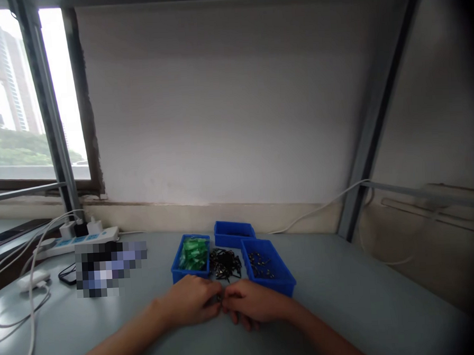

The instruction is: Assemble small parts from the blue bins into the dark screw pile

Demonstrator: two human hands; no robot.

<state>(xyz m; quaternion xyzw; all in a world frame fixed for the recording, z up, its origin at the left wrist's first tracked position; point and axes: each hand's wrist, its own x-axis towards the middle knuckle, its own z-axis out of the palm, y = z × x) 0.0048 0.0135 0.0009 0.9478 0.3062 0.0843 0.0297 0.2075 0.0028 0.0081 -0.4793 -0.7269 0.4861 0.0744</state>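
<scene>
My left hand [195, 299] and my right hand [249, 301] meet at the fingertips low over the table. Both are closed in a pinch around something small and dark; its kind cannot be made out. Just beyond them lies a loose pile of small black and metallic parts [225, 264]. Left of the pile is a blue bin [178, 276] holding green plastic packets [194, 253]. To the right, another blue bin [279, 265] contains scattered small metal parts [261, 263], and my right hand covers part of its near side. A third blue bin [234, 229] stands behind.
A white power strip [81, 239] with plugs and white cables [32, 315] sits at the left, near a pixelated patch on the table [346, 293]. Grey metal posts [371, 117] rise at either side. A wall [225, 104] closes the back, with a window at left.
</scene>
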